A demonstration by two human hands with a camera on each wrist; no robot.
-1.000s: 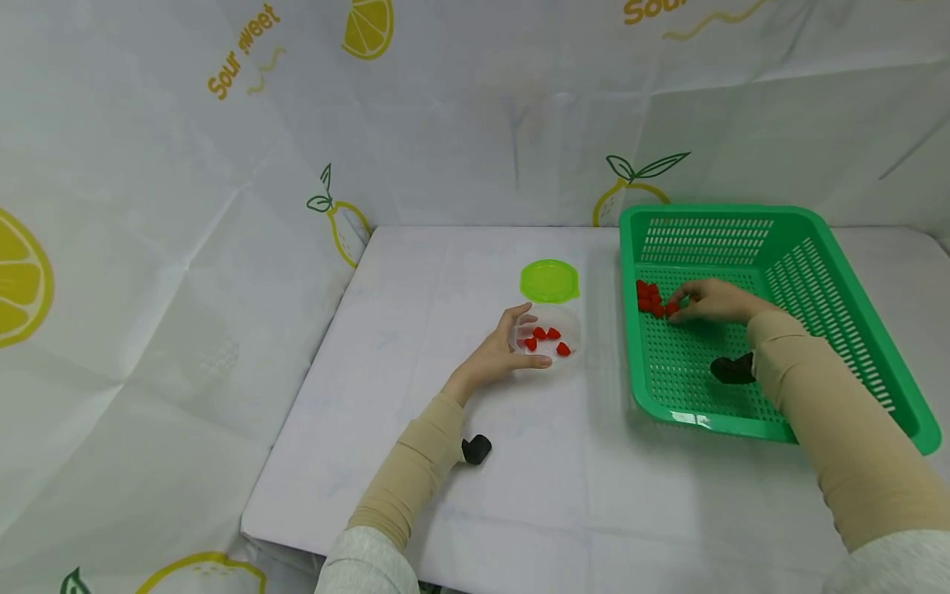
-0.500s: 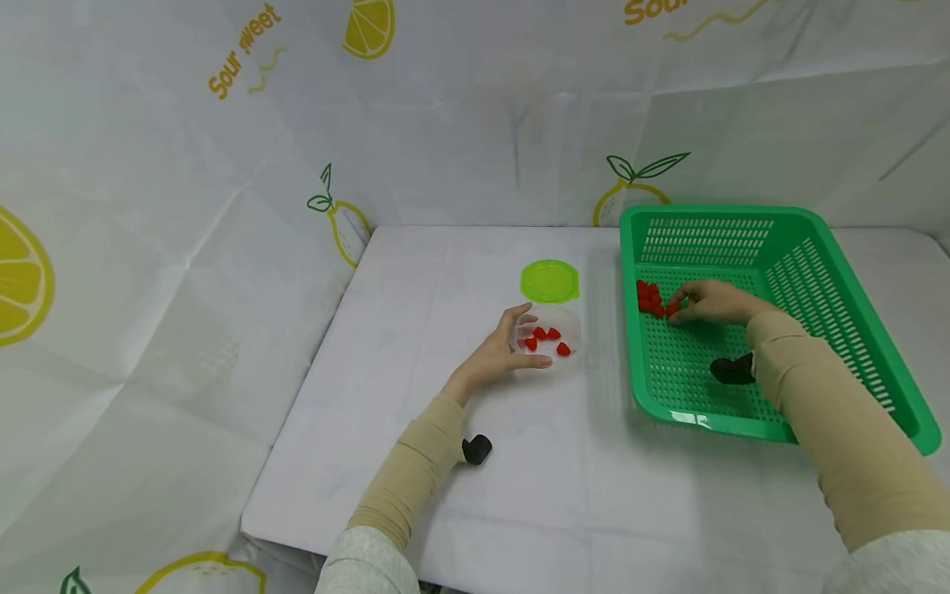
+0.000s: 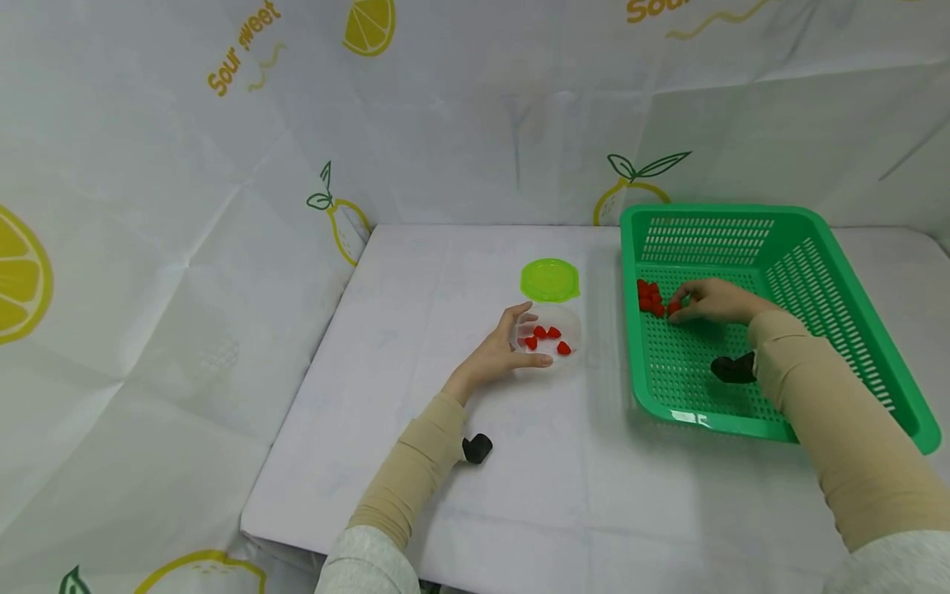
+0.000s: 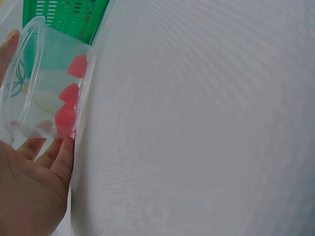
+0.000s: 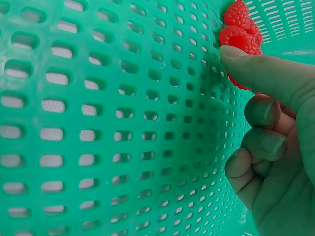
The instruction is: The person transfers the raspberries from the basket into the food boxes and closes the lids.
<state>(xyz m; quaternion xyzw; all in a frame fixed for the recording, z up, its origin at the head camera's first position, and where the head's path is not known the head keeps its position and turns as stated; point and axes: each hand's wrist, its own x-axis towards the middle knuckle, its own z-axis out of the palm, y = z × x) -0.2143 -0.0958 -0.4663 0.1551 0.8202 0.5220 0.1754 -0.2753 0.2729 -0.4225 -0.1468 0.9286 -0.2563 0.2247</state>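
Note:
My left hand (image 3: 491,356) holds a clear plastic tub (image 4: 51,61), fingers and thumb spread round its side, its base right at the tabletop. Several red raspberries (image 4: 65,117) lie on the tub's bottom. Inside the green basket (image 3: 679,388), my right hand (image 3: 712,300) pinches a raspberry (image 3: 673,307) between thumb and fingers, low over the basket floor. The thumb covers part of that berry in the right wrist view. Beside it, more raspberries (image 3: 647,294) are bunched along the basket's left wall.
A lime-green round lid (image 3: 549,280) lies flat just behind the tub. The basket takes up the right part of the white table (image 3: 416,313), its slotted walls rising round my right hand. A lemon-print sheet (image 3: 475,124) hangs at the back and left.

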